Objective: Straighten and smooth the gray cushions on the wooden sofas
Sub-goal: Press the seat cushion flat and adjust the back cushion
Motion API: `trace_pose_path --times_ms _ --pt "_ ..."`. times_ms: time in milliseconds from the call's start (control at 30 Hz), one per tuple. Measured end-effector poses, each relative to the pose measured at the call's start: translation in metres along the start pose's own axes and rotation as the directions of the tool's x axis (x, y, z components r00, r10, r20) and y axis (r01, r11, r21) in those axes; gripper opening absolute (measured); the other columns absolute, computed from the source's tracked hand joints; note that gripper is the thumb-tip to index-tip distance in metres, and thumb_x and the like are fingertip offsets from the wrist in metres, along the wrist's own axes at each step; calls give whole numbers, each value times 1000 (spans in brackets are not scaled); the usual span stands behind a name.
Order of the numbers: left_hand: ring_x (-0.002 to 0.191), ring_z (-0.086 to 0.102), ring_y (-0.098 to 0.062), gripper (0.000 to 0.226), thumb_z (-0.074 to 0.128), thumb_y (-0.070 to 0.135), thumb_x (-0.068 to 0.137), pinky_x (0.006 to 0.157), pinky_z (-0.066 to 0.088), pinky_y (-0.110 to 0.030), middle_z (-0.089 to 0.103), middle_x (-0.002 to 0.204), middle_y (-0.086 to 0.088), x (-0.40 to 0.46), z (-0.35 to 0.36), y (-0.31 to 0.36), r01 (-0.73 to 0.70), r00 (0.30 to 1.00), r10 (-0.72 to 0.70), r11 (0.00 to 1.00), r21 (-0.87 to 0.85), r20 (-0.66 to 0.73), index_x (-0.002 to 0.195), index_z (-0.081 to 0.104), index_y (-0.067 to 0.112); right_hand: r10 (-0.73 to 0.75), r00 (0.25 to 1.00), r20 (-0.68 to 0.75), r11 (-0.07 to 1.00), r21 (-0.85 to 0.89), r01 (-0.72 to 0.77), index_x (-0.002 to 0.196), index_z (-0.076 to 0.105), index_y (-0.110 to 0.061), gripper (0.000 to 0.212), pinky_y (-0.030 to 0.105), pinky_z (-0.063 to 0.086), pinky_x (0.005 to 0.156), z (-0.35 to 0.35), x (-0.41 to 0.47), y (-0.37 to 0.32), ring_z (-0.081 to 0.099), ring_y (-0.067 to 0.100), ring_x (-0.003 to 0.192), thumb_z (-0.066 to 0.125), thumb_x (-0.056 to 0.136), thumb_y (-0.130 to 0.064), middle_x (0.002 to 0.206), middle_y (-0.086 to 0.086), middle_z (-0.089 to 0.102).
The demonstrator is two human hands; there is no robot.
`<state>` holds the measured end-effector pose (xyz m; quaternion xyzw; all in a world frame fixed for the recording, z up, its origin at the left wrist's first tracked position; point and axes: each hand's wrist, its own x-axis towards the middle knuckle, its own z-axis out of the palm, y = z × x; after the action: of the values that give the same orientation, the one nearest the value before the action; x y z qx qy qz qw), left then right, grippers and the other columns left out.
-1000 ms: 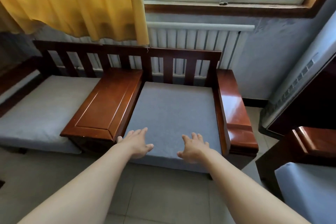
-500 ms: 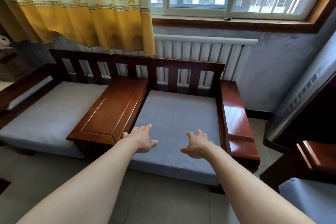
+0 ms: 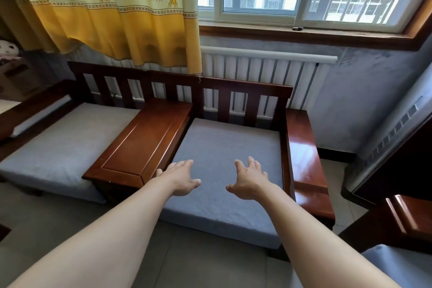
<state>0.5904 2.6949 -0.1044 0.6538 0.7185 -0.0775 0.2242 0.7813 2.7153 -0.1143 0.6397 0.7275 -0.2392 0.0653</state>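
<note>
Left hand [image 3: 180,179] and right hand [image 3: 250,181]: both spread wide, palms down, holding nothing, over front half of right gray cushion [image 3: 224,147]. Contact with fabric: cannot tell. Cushion seated flat in wooden sofa [image 3: 304,154], between wide centre armrest [image 3: 142,142] and right armrest. Second gray cushion [image 3: 63,138] left of centre armrest, surface flat. Yellow curtain [image 3: 112,11] hanging behind sofa back; white radiator [image 3: 268,70] under window.
</note>
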Motion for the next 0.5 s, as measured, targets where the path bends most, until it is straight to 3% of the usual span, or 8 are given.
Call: trace_pose_path --times_ms 133,500 --pt "146 14 -24 71 44 49 96 113 14 -53 14 159 0 4 -16 -12 39 998 -40 999 -29 -51 153 10 24 -35 999 -12 999 12 35 153 0 -23 88 48 9 118 -8 18 -23 -3 36 146 58 91 -45 159 17 -9" --pt "146 11 -24 72 43 51 95 114 11 -53 11 160 0 52 -65 -116 199 973 -206 977 -74 -107 153 9 25 -115 993 -22 992 -58 114 153 3 -22 88 48 12 118 -25 91 -122 -1 34 147 58 90 -48 159 16 -7"
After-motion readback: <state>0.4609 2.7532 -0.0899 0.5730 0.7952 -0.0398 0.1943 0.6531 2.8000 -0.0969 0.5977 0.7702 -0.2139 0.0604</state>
